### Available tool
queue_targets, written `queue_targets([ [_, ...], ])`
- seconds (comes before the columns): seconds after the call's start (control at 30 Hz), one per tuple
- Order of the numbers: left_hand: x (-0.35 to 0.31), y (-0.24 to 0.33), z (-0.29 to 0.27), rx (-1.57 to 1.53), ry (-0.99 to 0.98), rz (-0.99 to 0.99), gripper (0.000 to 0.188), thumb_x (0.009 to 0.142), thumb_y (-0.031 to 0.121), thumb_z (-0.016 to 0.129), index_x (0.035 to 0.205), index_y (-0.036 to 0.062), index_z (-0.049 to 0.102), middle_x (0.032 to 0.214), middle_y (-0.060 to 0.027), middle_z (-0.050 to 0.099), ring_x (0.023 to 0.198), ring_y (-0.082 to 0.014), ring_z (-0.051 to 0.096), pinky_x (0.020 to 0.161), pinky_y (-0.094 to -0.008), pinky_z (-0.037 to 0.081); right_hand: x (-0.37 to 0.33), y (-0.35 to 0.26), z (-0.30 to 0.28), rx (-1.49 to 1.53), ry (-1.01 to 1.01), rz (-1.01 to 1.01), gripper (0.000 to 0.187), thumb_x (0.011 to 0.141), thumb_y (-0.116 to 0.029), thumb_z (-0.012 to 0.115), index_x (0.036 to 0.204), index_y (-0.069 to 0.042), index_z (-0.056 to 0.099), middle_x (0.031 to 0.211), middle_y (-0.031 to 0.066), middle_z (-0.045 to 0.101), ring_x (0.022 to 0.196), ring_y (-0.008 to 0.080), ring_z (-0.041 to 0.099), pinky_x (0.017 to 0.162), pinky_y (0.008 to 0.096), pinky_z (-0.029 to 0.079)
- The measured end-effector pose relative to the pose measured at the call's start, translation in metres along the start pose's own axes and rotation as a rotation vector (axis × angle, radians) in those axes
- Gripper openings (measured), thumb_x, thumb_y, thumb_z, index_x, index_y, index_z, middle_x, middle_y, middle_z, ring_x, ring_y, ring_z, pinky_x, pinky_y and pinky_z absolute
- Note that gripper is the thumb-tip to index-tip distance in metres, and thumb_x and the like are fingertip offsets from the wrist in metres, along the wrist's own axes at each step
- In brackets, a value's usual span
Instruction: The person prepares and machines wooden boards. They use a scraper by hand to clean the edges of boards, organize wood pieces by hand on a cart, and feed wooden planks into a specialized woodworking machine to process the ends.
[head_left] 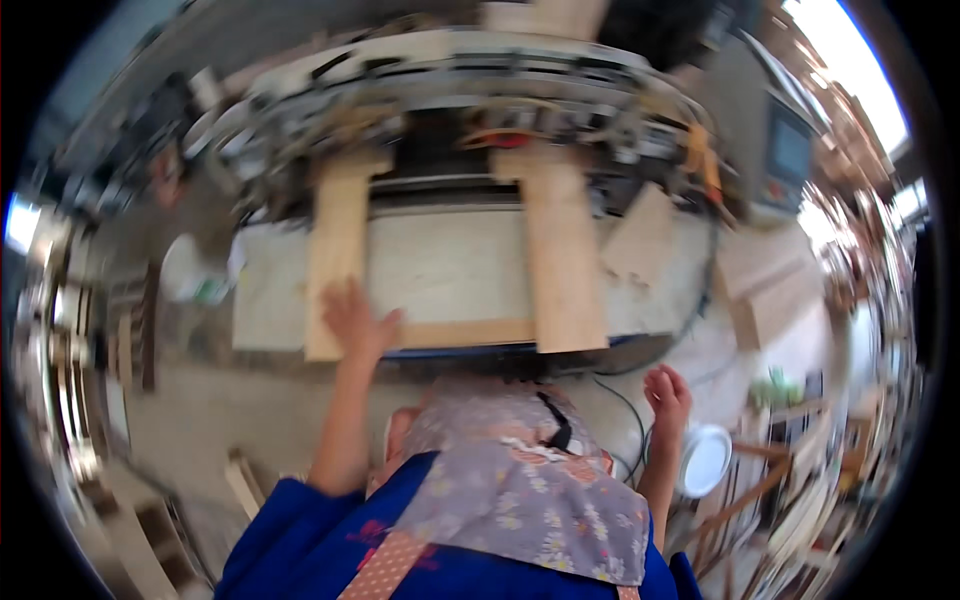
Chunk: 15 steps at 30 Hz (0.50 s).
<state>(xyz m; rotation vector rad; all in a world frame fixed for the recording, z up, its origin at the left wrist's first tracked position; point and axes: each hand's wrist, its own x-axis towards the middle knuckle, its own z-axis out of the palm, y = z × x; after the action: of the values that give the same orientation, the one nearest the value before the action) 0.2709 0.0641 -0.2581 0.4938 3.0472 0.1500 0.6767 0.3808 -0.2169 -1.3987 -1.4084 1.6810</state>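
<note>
The left board [338,230] lies flat on the pale table [450,260], with its far end at the machine [450,85] and its near end at the table's front edge. It looks like plain wood, so I guess it is stiff, not too heavy and hard to break. I would take hold of its two long sides near the close end (splinters may bite!). My left hand [352,318] seems to rest there, fingers spread apart, not wrapped round the wood. A second board [566,260] lies to the right, well apart, with a small wood piece [642,240] just beside it. My right hand [668,392] hangs off the table, fingers bent; it is blurry, so I cannot tell if it pinches anything. Near it is a round white lid [706,460].
</note>
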Motion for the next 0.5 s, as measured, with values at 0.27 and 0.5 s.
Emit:
queue_targets([
  [0.27,-0.015,-0.032,-0.013,-0.101,0.137,-0.256,0.096,0.073,0.041,0.075,0.151,0.011,0.027,0.154,-0.0294,0.02,0.141,-0.0503,0.016,0.111,-0.0621,0.018,0.035,-0.032,0.087,0.001,-0.266,-0.066,0.025,0.096,-0.015,0.061,0.116,0.0,0.062,0.101,0.0061,0.068,0.09,0.0114,0.064,0.081,0.0226,0.053],
  [0.5,-0.027,-0.037,-0.04,-0.036,0.065,-0.273,0.09,0.068,0.026,0.077,0.147,0.0206,0.035,0.15,-0.025,0.028,0.134,-0.045,0.032,0.105,-0.0576,0.03,0.041,-0.055,0.13,-0.092,-0.364,-0.055,0.024,0.095,-0.012,0.061,0.115,0.0,0.062,0.1,0.0064,0.069,0.089,0.0118,0.065,0.078,0.0225,0.053],
])
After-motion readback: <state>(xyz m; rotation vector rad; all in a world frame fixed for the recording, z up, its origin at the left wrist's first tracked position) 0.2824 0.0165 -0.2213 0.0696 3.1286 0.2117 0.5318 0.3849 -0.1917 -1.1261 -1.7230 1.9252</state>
